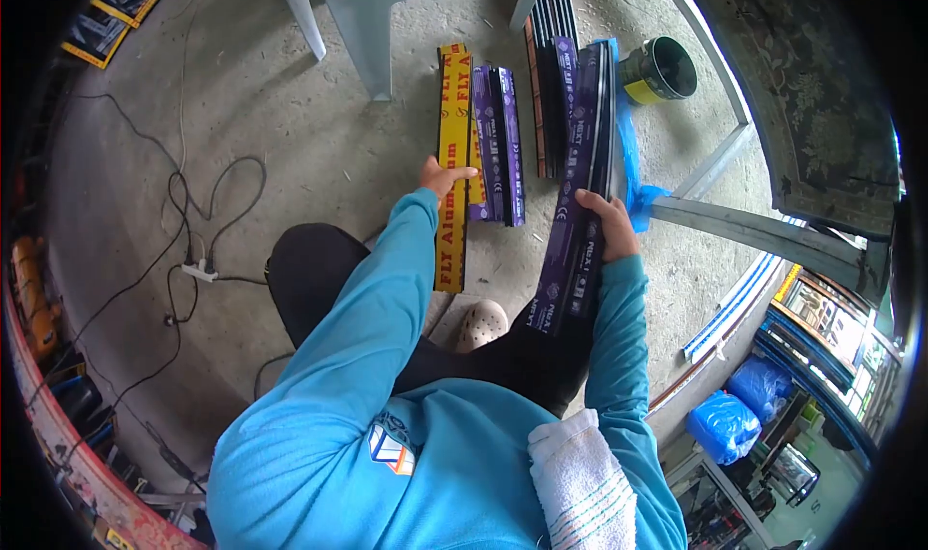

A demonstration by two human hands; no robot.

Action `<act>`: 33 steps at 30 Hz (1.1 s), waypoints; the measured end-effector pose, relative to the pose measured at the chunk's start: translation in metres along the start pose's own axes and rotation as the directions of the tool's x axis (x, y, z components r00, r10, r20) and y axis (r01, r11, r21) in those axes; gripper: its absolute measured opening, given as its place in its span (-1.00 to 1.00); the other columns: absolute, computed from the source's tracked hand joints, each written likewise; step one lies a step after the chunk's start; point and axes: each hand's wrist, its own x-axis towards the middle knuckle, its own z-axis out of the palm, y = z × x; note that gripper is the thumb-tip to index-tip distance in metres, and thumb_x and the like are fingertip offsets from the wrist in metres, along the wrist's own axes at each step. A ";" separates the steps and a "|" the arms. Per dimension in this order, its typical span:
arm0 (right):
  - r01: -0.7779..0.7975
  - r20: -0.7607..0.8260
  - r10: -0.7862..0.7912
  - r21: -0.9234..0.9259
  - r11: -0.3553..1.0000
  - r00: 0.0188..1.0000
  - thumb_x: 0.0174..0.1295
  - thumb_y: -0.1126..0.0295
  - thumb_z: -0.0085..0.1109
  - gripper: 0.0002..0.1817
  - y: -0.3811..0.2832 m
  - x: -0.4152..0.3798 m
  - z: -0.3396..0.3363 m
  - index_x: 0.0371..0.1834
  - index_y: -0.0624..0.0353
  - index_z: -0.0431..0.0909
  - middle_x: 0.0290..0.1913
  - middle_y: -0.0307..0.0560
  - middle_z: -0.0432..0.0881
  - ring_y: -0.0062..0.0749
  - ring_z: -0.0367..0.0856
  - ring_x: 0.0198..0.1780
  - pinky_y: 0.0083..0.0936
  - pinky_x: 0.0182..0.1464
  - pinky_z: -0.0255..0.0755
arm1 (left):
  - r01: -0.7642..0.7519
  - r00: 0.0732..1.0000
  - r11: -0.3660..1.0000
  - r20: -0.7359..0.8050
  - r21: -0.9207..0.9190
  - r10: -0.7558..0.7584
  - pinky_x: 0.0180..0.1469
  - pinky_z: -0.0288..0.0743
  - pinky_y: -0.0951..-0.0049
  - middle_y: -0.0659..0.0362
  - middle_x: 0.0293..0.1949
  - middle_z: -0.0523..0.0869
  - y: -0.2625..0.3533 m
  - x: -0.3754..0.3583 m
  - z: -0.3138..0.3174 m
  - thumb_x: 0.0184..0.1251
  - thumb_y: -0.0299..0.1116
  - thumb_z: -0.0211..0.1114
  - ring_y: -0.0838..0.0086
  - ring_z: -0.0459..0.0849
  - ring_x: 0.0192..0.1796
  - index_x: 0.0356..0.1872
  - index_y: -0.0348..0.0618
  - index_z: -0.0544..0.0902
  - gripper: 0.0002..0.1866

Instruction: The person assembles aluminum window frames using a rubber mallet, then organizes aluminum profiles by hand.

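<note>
My left hand [441, 176] rests on a long yellow aluminium strip [451, 115] lying on the concrete floor, fingers pointing toward the purple-wrapped strips [503, 134] beside it. My right hand [607, 223] grips a bundle of long purple-wrapped profiles [575, 192] that runs from near my knee out across the floor. Both arms wear teal sleeves. A white towel [580, 482] hangs on my right shoulder.
A white plastic chair [367, 18] stands ahead. A black tin [662, 67] and blue plastic wrap [633, 163] lie right of the bundle. Metal frame bars [764, 231] cross the right side. Cables and a power strip [198, 272] trail on the left floor.
</note>
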 end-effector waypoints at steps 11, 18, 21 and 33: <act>-0.093 0.234 0.086 0.018 0.995 0.968 0.04 0.33 0.43 -0.56 0.025 0.076 0.049 -0.10 0.38 0.54 -0.29 -0.01 0.69 -0.33 0.72 -0.39 -0.42 -0.31 0.67 | -0.101 0.983 0.981 -0.137 0.164 0.124 -0.15 0.67 0.26 -0.06 -0.18 0.70 -0.056 0.046 -0.022 -0.12 -0.51 0.55 0.26 0.75 -0.23 -0.08 -0.29 0.39 -0.42; -0.054 0.167 0.065 -0.072 0.996 0.984 0.04 0.37 0.44 -0.56 0.022 0.063 0.087 -0.06 0.37 0.52 -0.21 0.03 0.69 -0.30 0.73 -0.31 -0.39 -0.20 0.66 | -0.208 0.974 0.977 -0.099 -0.051 0.202 -0.09 0.66 0.34 -0.05 -0.14 0.72 0.030 -0.014 -0.035 -0.11 -0.52 0.56 0.31 0.75 -0.17 -0.07 -0.39 0.49 -0.46; -0.002 0.314 0.006 -0.012 1.000 0.949 0.05 0.33 0.45 -0.41 0.025 0.062 0.094 0.08 0.41 0.40 -0.15 0.07 0.66 -0.28 0.72 -0.27 -0.40 -0.18 0.64 | -0.201 0.978 0.979 -0.048 0.029 0.203 -0.01 0.62 0.37 -0.02 -0.13 0.73 0.062 -0.026 -0.030 -0.05 -0.53 0.52 0.33 0.75 -0.14 -0.03 -0.36 0.50 -0.49; 0.380 0.192 -0.386 0.068 0.923 0.902 -0.06 0.58 0.39 -0.20 0.066 0.050 0.127 0.26 0.43 0.14 0.10 0.03 0.48 -0.38 0.52 0.06 -0.52 0.17 0.40 | 0.028 0.924 0.974 0.378 -0.224 0.060 0.05 0.61 0.32 0.00 0.08 0.61 0.117 -0.066 -0.035 0.37 0.03 0.22 0.34 0.65 0.07 0.24 -0.31 0.39 -0.35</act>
